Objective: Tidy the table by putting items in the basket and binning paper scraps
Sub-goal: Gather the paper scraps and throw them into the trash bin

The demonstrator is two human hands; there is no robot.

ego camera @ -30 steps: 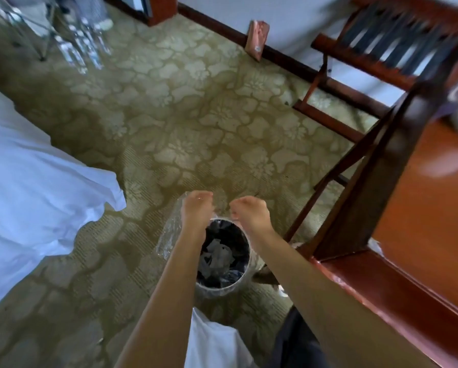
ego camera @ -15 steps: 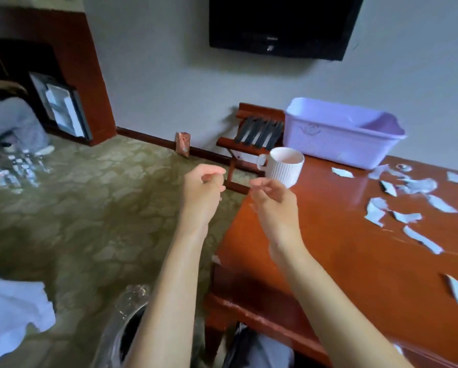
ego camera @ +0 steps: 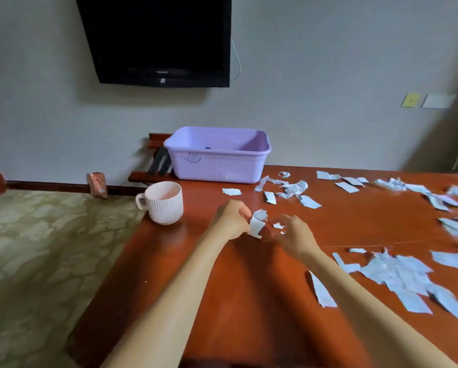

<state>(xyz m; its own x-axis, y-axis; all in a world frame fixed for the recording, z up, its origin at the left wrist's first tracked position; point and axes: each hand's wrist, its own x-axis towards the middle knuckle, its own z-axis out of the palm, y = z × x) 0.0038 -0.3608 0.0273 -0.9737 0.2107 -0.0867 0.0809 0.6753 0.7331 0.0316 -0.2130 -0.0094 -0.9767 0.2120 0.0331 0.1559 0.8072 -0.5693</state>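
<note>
**Loose Scraps Could Slip Away**

The left hand [ego camera: 233, 221] pinched a small bunch of torn paper [ego camera: 257, 226] in its fingers [ego camera: 243, 211], just above the brown counter [ego camera: 249, 301]. The right hand [ego camera: 294, 235] was beside it, its fingers [ego camera: 285, 219] curled over 1 tiny scrap [ego camera: 277, 226]. The picture was blurry there, so I could not tell if that scrap was held or only touched.

The bunch looked loose. If more bits were pushed in, some could slide out and drop on the carpet [ego camera: 49, 248]. No bin showed, so light paper might flutter off on the way to it. A big pile of scraps [ego camera: 397, 274] was left on the right. The white mug [ego camera: 164, 204] stood near the counter's edge, not yet in the purple basket [ego camera: 217, 158]. A quick swing of the left arm could knock it off.
</note>
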